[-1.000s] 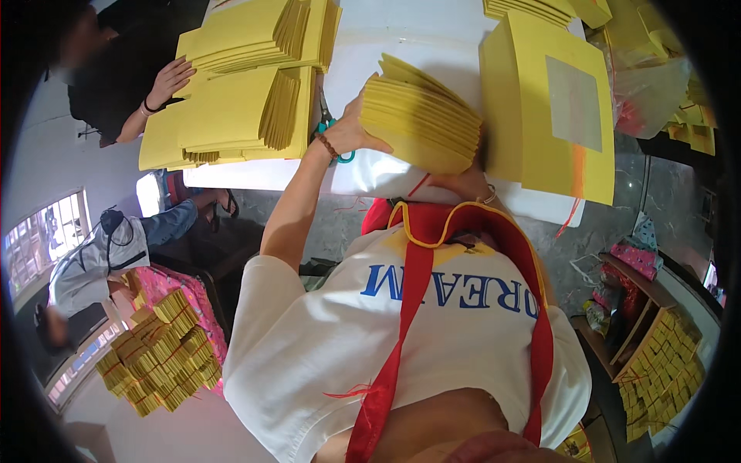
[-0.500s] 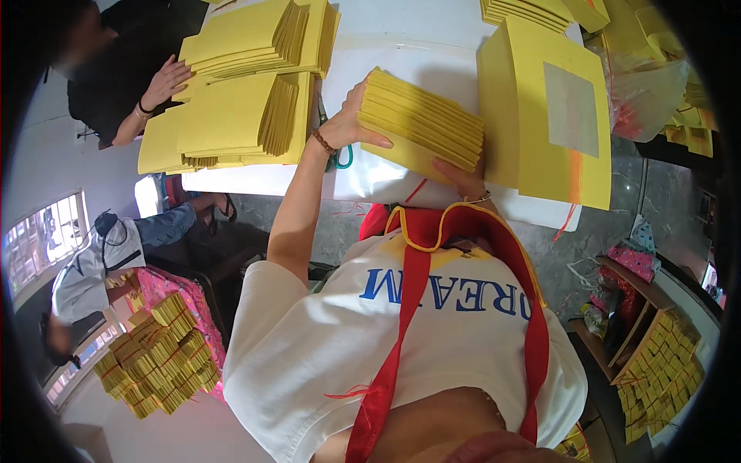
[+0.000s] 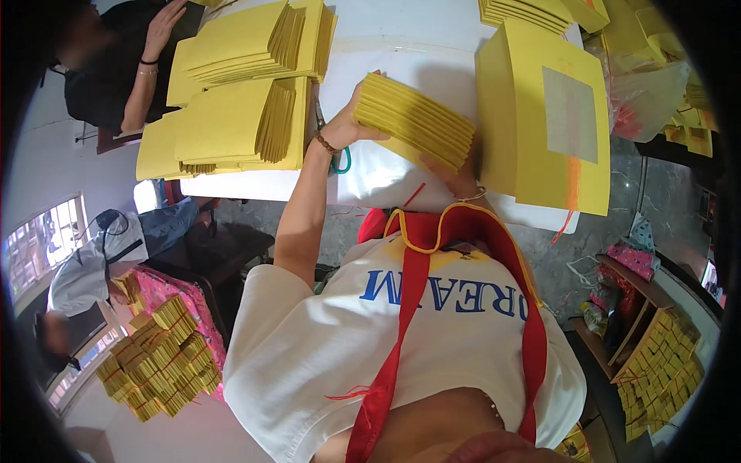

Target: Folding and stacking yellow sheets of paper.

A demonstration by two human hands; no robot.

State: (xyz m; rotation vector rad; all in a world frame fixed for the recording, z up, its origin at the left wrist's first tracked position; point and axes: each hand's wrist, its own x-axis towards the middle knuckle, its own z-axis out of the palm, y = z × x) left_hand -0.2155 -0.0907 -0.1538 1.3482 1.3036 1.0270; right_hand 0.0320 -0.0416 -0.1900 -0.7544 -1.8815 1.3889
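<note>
The person's left hand (image 3: pixel 347 125) and right hand (image 3: pixel 457 180) clasp opposite ends of a thick yellow folded-paper bundle (image 3: pixel 417 119) over the white-topped bench (image 3: pixel 374 176); slackened pressure could let its layers slip apart.

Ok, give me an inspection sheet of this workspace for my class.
Surface: white table, shiny near its front edge.
Job's things: held yellow bundle; yellow stacks left, large yellow block right.
Clutter: teal-handled scissors, partly hidden; red strip at the front edge.
Hands: left hand on the bundle's left end, right hand at its right end.
Cables: nothing seen.
Surroundings: person in black on the left; tied yellow bundles lower left.
</note>
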